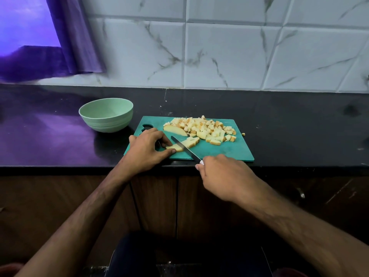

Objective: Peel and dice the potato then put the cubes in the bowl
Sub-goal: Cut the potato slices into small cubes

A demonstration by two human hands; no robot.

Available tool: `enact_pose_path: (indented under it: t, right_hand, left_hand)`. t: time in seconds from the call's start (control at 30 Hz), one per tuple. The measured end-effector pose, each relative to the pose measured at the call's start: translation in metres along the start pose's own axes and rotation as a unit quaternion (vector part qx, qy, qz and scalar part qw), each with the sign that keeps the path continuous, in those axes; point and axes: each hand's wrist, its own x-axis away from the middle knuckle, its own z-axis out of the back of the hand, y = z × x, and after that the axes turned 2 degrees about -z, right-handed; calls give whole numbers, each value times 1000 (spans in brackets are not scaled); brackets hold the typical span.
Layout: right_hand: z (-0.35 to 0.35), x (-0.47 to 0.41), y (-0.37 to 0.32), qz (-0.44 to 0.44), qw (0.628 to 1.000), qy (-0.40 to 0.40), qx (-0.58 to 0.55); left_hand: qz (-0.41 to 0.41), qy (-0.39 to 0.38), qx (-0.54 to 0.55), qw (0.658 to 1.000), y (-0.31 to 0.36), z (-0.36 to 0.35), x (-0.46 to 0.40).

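Observation:
A green cutting board (223,150) lies on the dark counter. A pile of potato cubes (205,128) covers its far part, with one whole slice (174,130) beside the pile. My left hand (147,148) pinches a bundle of potato strips (186,144) near the board's front left. My right hand (223,176) grips a white-handled knife (184,147), whose blade lies across the strips. A pale green bowl (106,114) stands left of the board, and no cubes show inside it.
One stray cube (243,134) lies on the black counter (299,126) just off the board's right edge. A tiled wall runs behind. A purple curtain (77,37) hangs at the far left. Brown cabinet doors sit below the counter edge.

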Motion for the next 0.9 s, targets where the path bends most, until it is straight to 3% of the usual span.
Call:
enact_pose_path:
  t: [0.27,0.4,0.9]
  right_hand:
    - [12,-22,-7,-10,999,-32,-20]
    - [32,-16,-5,-7,1000,-10,-8]
    - [2,-29,-20,6,1000,-5,-13]
  left_hand:
    - [13,-7,-10,1000,0,2,2]
    - [23,17,-6,1000,-5,5,8]
    - [59,24,22,998,-1,10,7]
